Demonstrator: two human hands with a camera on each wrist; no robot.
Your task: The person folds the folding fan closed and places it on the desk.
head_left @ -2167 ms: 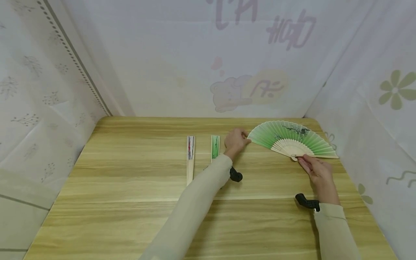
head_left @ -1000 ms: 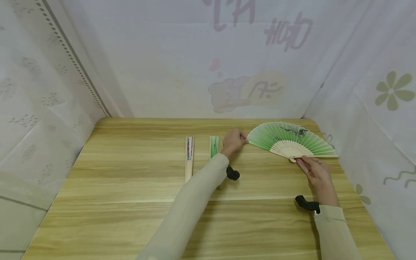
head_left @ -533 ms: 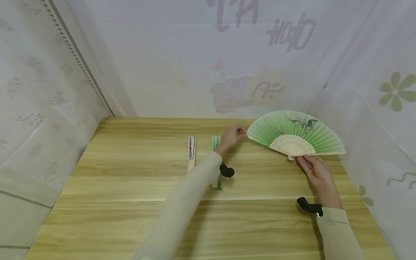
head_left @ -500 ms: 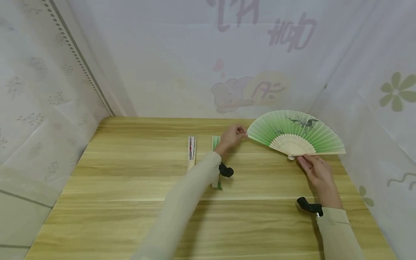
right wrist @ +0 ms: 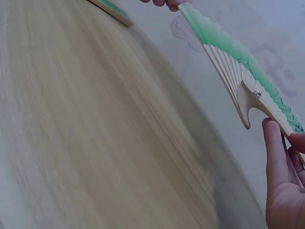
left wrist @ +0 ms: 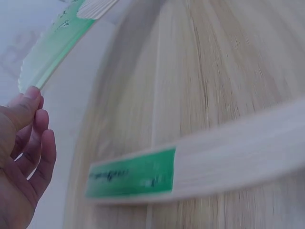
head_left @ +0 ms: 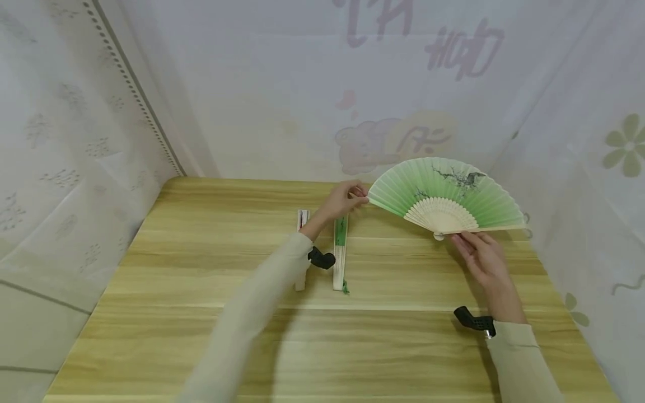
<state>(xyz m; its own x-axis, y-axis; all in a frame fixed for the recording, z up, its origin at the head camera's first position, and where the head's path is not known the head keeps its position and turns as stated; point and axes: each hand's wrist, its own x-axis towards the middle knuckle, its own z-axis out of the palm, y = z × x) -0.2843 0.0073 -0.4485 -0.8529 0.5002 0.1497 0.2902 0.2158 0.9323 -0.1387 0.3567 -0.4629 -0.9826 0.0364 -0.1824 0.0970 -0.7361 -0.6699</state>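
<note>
A spread green folding fan [head_left: 443, 184] with pale ribs and a dark branch print hangs above the far right of the table. My left hand [head_left: 342, 201] pinches its left end between thumb and fingertips; that pinch shows again in the left wrist view, on the fan's corner [left wrist: 40, 78]. Near the pivot, my right hand [head_left: 486, 260] grips the lower guard stick, thumb on one side and fingers on the other in the right wrist view. A folded green fan [head_left: 340, 263] with a green tassel lies just below my left hand.
Left of it, a second folded fan [head_left: 300, 280] with a red and grey print lies partly hidden under my left forearm. The wooden table [head_left: 403, 347] ends at fabric-covered walls behind and to the right. Black wrist mounts [head_left: 322, 258] stick out from both wrists.
Both hands have raised the spread fan off the far right of the table and brought it slightly left. My left forearm has swung left, uncovering the folded green fan.
</note>
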